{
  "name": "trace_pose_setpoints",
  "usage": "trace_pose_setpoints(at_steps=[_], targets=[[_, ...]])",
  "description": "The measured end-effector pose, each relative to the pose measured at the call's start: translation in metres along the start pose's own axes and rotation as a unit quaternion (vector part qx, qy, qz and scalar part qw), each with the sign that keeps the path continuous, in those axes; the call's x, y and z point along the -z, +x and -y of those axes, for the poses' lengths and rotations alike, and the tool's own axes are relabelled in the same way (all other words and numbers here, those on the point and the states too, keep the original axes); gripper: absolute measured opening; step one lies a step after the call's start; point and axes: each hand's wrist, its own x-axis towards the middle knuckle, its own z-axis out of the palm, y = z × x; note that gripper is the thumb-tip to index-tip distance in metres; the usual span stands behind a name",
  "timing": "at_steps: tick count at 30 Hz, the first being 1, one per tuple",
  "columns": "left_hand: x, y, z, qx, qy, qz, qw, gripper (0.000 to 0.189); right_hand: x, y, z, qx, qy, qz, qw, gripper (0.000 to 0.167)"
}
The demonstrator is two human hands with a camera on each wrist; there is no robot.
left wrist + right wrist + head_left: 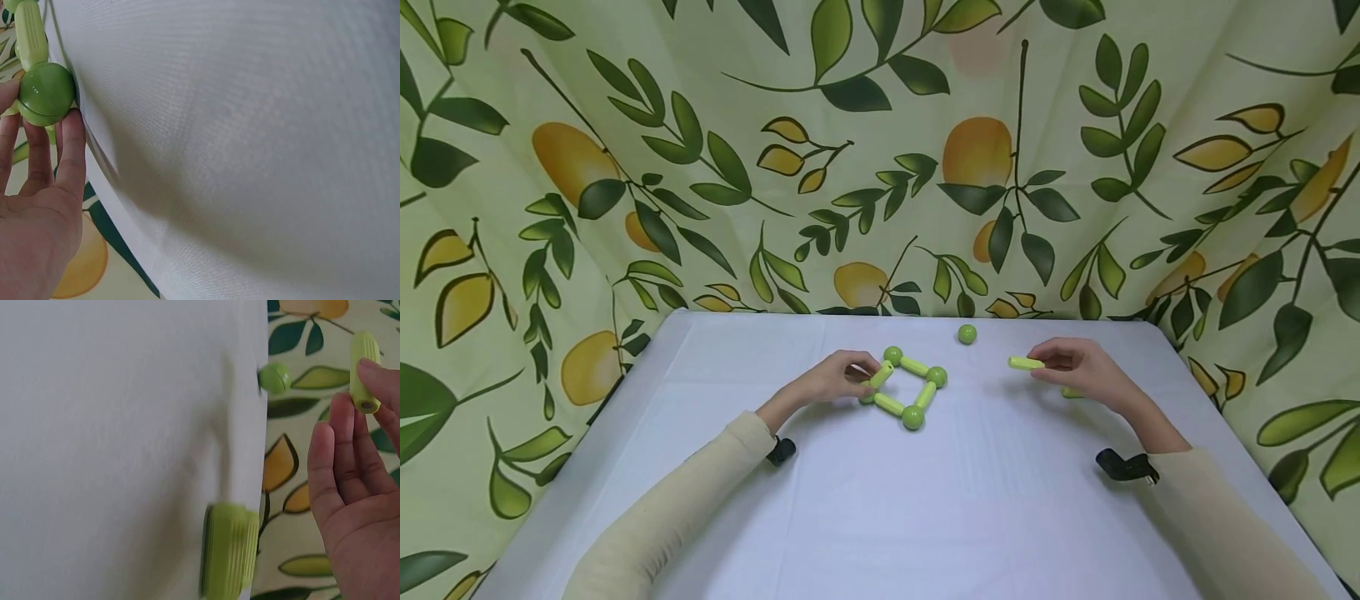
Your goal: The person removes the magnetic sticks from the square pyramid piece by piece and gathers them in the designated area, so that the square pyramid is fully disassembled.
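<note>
My left hand (835, 379) grips the left corner of a four-cornered frame of green balls and light green rods on the white cloth. Thumb and fingers hold a green ball (47, 94) there, with a ribbed rod (31, 34) extending from it. Whether this rod's far end touches the back ball (892, 356) I cannot tell. The frame's other corners are a right ball (937, 377) and a front ball (913, 417). Off to the right, my right hand (1086, 371) pinches a loose light green rod (364, 375) above the cloth, between thumb and fingers.
A single green ball (967, 334) lies near the table's back edge. Beneath the right hand are loose ribbed green pieces (228, 550), partly hidden in the head view. A leaf-patterned curtain (880, 167) hangs behind the white-covered table (925, 517).
</note>
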Motion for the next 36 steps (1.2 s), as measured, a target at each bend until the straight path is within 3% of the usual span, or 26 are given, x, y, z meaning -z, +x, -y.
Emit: trace_pose_setpoints(at_steps=[10, 20, 29, 36], targets=[[0.001, 0.001, 0.001, -0.001, 0.005, 0.002, 1.0000, 0.027, 0.040, -0.032, -0.026, -0.002, -0.030, -0.053, 0.9981, 0.027], [0.001, 0.000, -0.001, 0.009, 0.003, 0.001, 1.0000, 0.027, 0.074, -0.052, -0.056, -0.051, -0.065, -0.096, 0.9920, 0.031], [0.002, 0.001, -0.001, 0.002, 0.007, 0.001, 1.0000, 0.027, 0.095, -0.062, -0.071, -0.071, -0.082, -0.065, 0.9920, 0.030], [0.001, 0.002, 0.001, 0.006, 0.007, 0.000, 1.0000, 0.026, 0.100, -0.062, -0.076, -0.100, -0.078, -0.066, 0.9898, 0.032]])
